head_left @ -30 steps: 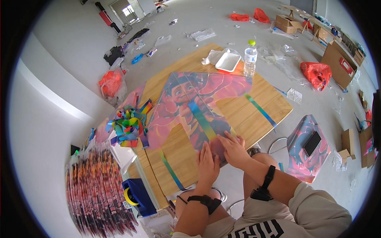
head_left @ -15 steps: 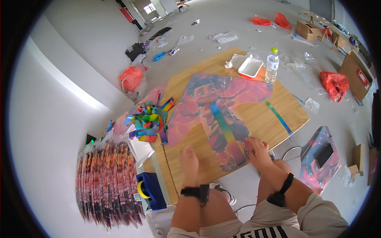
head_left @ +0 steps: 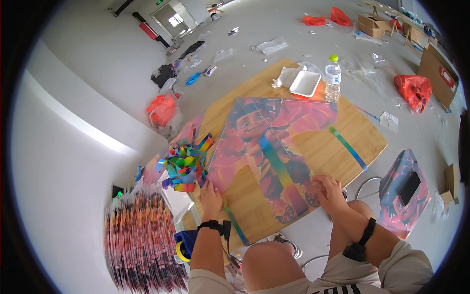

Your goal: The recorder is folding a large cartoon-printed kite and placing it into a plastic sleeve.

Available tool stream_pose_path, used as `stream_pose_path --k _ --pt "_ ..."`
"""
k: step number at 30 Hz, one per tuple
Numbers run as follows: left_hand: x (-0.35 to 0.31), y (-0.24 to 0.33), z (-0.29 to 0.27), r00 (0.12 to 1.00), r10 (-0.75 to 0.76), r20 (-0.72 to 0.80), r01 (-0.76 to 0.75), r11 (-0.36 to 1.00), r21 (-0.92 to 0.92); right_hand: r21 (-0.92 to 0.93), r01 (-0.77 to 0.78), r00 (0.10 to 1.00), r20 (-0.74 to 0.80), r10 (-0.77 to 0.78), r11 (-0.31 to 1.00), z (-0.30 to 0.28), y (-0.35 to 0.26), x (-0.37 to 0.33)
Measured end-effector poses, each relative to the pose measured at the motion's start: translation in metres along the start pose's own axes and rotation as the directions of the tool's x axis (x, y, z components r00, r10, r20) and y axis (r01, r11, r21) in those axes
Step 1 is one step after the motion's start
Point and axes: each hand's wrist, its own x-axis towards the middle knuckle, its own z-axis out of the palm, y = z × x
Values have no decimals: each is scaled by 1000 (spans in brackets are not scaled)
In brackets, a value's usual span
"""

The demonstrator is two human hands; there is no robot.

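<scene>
A glossy, diamond-shaped kite [head_left: 271, 147] printed with a cartoon figure lay flat on the wooden bench [head_left: 360, 134]. The right hand [head_left: 330, 193] pressed its lower corner, fingers spread; the left hand [head_left: 211, 193] rested open beside crinkled rainbow ribbons [head_left: 185, 165]. A clear bottle [head_left: 333, 78] stood behind.

Bright, even daylight, soft shadows, sharp centre, strong fisheye bending and black vignette at the rim.

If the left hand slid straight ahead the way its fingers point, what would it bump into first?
Probably the heap of rainbow ribbons, lying just beyond the left hand on the table; the kite lies to its right.
</scene>
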Motion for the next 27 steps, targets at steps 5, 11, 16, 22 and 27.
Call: stream_pose_path --k 5,11,16,22,27 --pt "36 0 -9 998 -49 46 42 989 144 2 -42 999 -14 42 999 -7 10 1" --pt "75 -12 -3 965 -203 168 180 974 140 -9 -111 994 -16 111 994 -13 10 3" --pt "98 -87 9 846 -396 357 378 918 124 11 -85 996 -2 85 996 -3 0 8" --pt "107 -66 11 901 -317 297 325 945 23 -35 -143 989 37 145 989 -10 2 7" --pt "104 -90 12 928 -257 271 286 956 -72 -11 -125 992 28 125 992 -10 2 6"
